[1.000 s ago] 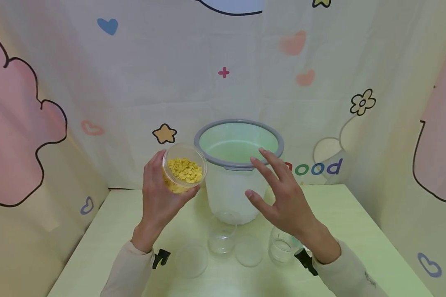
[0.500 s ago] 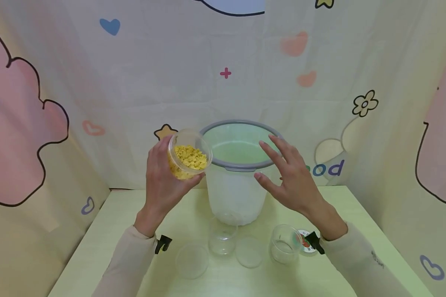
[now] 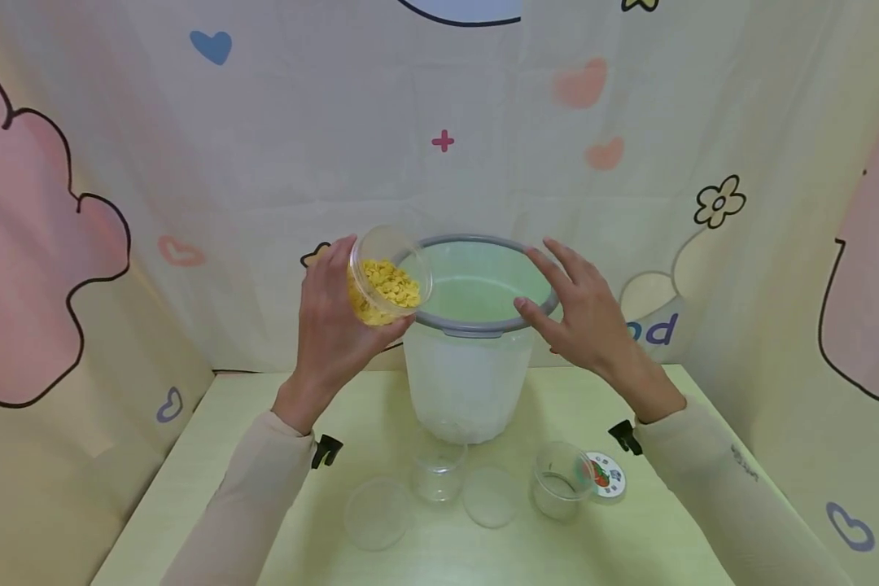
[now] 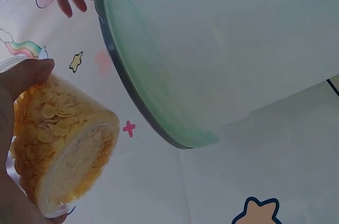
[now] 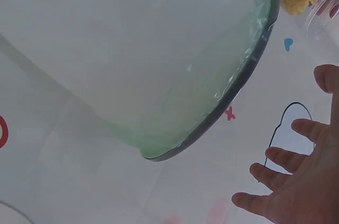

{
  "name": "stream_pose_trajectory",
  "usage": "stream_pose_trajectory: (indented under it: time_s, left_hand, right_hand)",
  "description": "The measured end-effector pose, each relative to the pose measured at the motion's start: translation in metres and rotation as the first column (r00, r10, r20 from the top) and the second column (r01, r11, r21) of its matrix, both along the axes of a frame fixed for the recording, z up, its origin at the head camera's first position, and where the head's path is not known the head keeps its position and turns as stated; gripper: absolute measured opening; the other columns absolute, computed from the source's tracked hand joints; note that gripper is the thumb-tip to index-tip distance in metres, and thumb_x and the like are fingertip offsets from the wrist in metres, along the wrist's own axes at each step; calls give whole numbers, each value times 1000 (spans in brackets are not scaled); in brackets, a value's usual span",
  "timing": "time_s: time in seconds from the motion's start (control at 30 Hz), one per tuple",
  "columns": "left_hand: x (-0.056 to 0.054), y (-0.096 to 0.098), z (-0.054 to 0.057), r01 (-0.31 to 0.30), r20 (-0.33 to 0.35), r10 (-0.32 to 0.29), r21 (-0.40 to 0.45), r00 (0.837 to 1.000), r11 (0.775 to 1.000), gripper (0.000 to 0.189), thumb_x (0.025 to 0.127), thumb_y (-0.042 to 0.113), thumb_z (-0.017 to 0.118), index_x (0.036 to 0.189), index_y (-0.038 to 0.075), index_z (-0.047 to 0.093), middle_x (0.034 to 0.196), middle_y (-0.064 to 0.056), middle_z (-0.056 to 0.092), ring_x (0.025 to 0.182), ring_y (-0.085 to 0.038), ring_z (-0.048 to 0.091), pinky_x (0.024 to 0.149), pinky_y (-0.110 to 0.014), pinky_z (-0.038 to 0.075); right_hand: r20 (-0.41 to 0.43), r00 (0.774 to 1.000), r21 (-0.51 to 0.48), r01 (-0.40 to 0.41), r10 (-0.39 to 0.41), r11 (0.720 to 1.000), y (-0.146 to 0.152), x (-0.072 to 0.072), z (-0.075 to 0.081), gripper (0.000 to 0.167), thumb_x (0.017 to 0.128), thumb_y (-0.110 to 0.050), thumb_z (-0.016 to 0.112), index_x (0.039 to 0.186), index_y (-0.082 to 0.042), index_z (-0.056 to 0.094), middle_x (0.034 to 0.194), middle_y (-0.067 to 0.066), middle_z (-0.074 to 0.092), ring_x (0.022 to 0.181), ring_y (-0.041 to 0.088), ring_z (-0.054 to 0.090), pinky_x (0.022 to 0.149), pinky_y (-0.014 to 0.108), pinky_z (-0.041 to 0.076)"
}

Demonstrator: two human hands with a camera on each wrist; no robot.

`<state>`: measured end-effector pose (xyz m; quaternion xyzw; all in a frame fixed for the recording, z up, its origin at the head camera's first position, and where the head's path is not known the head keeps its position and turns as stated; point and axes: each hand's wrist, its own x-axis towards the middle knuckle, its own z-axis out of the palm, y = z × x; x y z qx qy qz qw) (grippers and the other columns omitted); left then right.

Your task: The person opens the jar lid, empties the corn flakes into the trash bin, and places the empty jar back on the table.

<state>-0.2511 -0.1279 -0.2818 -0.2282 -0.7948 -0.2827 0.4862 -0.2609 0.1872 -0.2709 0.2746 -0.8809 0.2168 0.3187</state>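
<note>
My left hand [image 3: 337, 313] grips a clear plastic jar [image 3: 391, 277] partly filled with yellow cornflakes [image 4: 53, 113]. The jar is tilted to the right, its open mouth overlapping the left rim of a white bin [image 3: 465, 382] in the head view. A grey rim [image 4: 127, 78] and a pale green liner [image 3: 476, 289] top the bin. My right hand [image 3: 586, 317] is held up at the bin's right side, fingers spread and holding nothing. In the right wrist view those fingers [image 5: 286, 158] stand apart from the rim.
Two clear jars stand on the table [image 3: 205, 488], one in front of the bin [image 3: 439, 476] and another [image 3: 559, 488] to the right. Two clear lids [image 3: 377, 514] [image 3: 491, 498] lie near them. A printed round lid [image 3: 606, 476] is behind the right jar. Curtains surround the table.
My left hand has raised the jar and carried it right, toward the bin's rim. My right hand has risen and shifted slightly right, uncovering the printed lid.
</note>
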Motion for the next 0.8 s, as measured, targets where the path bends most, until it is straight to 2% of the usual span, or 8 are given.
stream_pose_trajectory:
  time_s: [0.23, 0.47, 0.8]
  left_hand:
    - [-11, 4, 10, -10, 24, 11, -38, 1000, 999, 104, 62, 39, 88, 146, 7, 34, 140, -13, 48, 125, -31, 46, 102, -50, 42]
    - [-22, 9, 23, -15, -14, 15, -50, 1000, 999, 104, 60, 38, 89, 144, 8, 37, 139, -13, 49, 124, -32, 47, 100, -50, 43]
    - [-39, 14, 34, -38, 64, 46, -116, 997, 992, 104, 64, 40, 88, 148, 10, 33, 143, -12, 46, 129, -31, 43, 105, -51, 41]
  right_hand:
    - [131, 990, 4, 48, -48, 999, 6, -22, 6, 63, 96, -38, 55, 152, -18, 36, 159, 15, 32, 142, 43, 34, 112, 64, 30]
    - [252, 964, 3, 82, -80, 997, 4, -42, 11, 65, 97, -43, 54, 154, -20, 32, 160, 13, 28, 145, 40, 30, 112, 63, 31]
    - [330, 935, 48, 117, -126, 992, 9, -60, 8, 65, 98, -35, 54, 155, -16, 29, 159, 16, 28, 142, 42, 35, 111, 61, 34]
